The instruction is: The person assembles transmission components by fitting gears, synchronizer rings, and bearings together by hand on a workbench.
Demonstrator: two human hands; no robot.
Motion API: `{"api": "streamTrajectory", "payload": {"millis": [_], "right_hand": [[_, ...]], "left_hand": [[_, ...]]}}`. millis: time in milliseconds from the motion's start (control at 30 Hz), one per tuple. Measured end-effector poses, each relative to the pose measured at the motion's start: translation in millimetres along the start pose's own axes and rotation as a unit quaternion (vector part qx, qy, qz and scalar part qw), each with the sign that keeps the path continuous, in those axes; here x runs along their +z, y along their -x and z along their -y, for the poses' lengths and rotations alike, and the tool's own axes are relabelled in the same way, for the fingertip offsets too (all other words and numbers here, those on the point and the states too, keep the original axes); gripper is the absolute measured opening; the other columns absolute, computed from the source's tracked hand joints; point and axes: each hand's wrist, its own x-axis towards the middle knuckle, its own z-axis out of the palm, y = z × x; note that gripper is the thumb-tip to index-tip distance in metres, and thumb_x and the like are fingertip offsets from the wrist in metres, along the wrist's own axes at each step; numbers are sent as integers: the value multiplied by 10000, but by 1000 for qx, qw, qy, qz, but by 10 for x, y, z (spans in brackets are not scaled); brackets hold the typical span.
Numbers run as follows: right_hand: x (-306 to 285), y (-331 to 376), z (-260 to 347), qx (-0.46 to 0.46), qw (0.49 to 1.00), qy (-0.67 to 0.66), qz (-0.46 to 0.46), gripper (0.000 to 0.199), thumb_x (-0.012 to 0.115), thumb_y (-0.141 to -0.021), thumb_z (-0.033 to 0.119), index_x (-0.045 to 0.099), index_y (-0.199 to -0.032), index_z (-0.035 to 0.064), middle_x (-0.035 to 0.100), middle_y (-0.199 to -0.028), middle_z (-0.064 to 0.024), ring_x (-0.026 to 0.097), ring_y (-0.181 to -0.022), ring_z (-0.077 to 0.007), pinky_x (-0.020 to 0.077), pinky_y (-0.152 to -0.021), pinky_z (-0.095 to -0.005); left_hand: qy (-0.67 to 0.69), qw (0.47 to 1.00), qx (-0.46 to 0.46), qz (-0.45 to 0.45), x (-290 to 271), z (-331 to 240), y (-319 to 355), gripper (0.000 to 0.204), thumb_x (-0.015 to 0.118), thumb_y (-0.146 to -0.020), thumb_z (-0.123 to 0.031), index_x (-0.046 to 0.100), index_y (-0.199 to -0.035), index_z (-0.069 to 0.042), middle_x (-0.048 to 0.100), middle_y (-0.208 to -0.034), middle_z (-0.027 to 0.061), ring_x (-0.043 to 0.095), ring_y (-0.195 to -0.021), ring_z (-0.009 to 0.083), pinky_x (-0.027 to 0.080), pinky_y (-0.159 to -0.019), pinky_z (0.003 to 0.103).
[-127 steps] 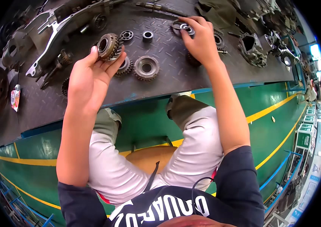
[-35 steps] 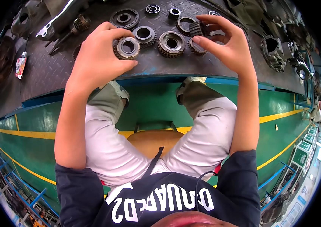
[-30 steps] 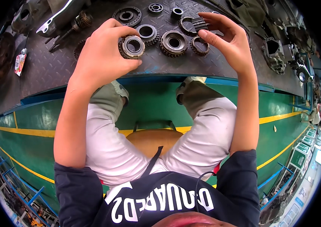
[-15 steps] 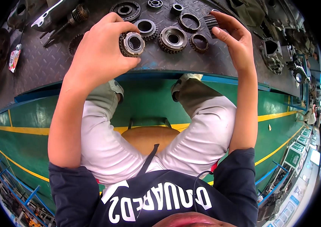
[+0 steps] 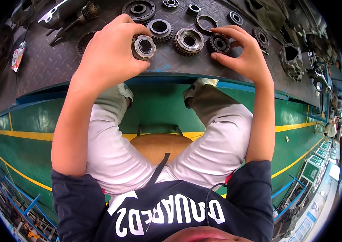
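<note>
Dark tread-plate tabletop [image 5: 50, 66] above green floor [image 5: 154, 109], ringed gear [image 5: 137, 48] pinched in the left hand's [image 5: 108, 52] grip near the front edge, black gear [image 5: 214, 43] pinched in the right hand's [image 5: 245, 52] grip, broad gear [image 5: 188, 49] lying between, plain ring [image 5: 198, 26] just beyond.

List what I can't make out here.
Head view: upper rim of the pale gear, hidden by the left hand.
Head view: right part of the partly covered gear, hidden by that hand.
Head view: upper rim of the topmost bearing, cut by the upper edge.
Head view: underside of the dark gear in the right hand, hidden by itself.
</note>
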Motion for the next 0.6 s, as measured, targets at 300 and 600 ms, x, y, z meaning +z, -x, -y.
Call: {"api": "streamTrajectory", "payload": {"millis": [300, 600], "right_hand": [[-17, 123, 74, 10, 999, 41, 17, 370, 865, -786, 114, 692, -1102, 26, 654, -1215, -98, 668, -1070, -270, 548, -923, -357], [-1, 299, 291, 0, 997, 47, 61, 493, 941, -669, 93, 674, -1076, 18, 622, -1184, -117, 631, -1100, -329, 538, -932, -391]], "left_hand": [[69, 996, 24, -49, -38, 21, -23, 507, 897, -684, -66, 759, -1170, -22, 630, -1068, 48, 640, -752, 119, 516, -691, 265], [243, 968, 34, -50, -24, -31, -72, 568, 921, -744, -36, 710, -1267, 26, 631, -1146, 32, 715, -911, 98, 564, -743, 228]]}}
